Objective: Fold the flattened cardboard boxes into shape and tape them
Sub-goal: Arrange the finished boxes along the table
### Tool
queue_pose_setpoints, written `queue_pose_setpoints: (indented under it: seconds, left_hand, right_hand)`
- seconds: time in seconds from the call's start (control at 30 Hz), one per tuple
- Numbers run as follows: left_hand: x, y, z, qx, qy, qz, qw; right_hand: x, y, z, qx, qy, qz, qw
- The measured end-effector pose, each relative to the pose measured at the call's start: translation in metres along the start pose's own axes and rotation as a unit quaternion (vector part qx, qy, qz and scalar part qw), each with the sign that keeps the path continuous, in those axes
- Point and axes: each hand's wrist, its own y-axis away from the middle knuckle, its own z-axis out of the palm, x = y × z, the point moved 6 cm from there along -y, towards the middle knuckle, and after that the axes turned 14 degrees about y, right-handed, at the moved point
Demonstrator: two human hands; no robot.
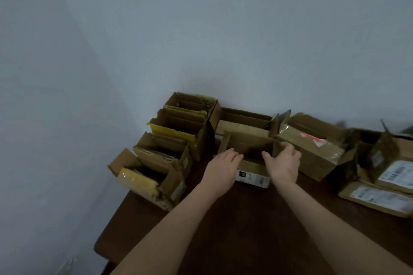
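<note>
Head view: the open-topped box (pixel 250 147) sits toward the far side of the table (pixel 223 241). The left hand (pixel 223 163) lies with straight fingers on its near rim, while the right hand (pixel 282 163) curls round its right end. Uneven pressure could buckle a wall or shove it into the box behind (pixel 241 118). Counted: four open boxes (pixel 178 125) in a row at left, one taped box (pixel 312 152) at right, and flat parcels (pixel 380 196) at far right, too blurred to count.

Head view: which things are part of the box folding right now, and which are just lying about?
In use: open middle box, left hand, right hand.
Lying about: row of open boxes at left, taped box at right, labelled parcels far right.
</note>
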Motion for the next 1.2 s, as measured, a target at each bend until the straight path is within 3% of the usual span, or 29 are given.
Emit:
queue_pose_setpoints:
  seconds: [0.07,0.13,0.33,0.4,0.53,0.67,0.77,0.87,1.0,1.2]
  left_hand:
    - [0.003,-0.011,0.017,-0.041,-0.040,-0.010,0.998]
    - [-0.007,-0.017,0.018,-0.045,-0.074,-0.055,0.995]
    - [-0.045,-0.032,0.002,-0.087,-0.099,-0.107,0.986]
    - [-0.034,-0.048,-0.004,-0.071,-0.082,-0.067,0.992]
    - [0.023,-0.093,-0.011,-0.008,0.046,0.053,0.997]
    - [0.077,-0.145,0.014,-0.046,0.082,0.109,0.990]
    - [0.102,-0.178,0.041,-0.082,0.017,0.120,0.989]
    - [0.108,-0.194,0.071,-0.122,-0.066,0.098,0.985]
    - [0.119,-0.188,0.081,-0.123,-0.112,0.092,0.982]
    - [0.150,-0.148,0.062,-0.129,-0.140,0.159,0.969]
  right_hand:
    - [0.027,-0.015,0.012,-0.107,-0.026,0.070,0.991]
    - [0.032,-0.018,0.031,-0.182,-0.054,0.062,0.980]
    - [-0.005,-0.016,0.079,-0.234,-0.110,0.041,0.965]
    - [-0.010,-0.020,0.072,-0.212,-0.105,0.043,0.971]
    - [0.005,-0.045,0.021,-0.064,-0.063,0.033,0.995]
    - [0.039,-0.066,-0.031,0.033,-0.058,0.071,0.995]
    - [0.071,-0.073,-0.039,-0.039,-0.105,0.129,0.985]
    - [0.099,-0.061,-0.031,-0.170,-0.229,0.220,0.933]
    - [0.134,-0.062,-0.043,-0.125,-0.329,0.275,0.895]
    - [0.158,-0.065,-0.077,-0.050,-0.384,0.236,0.891]
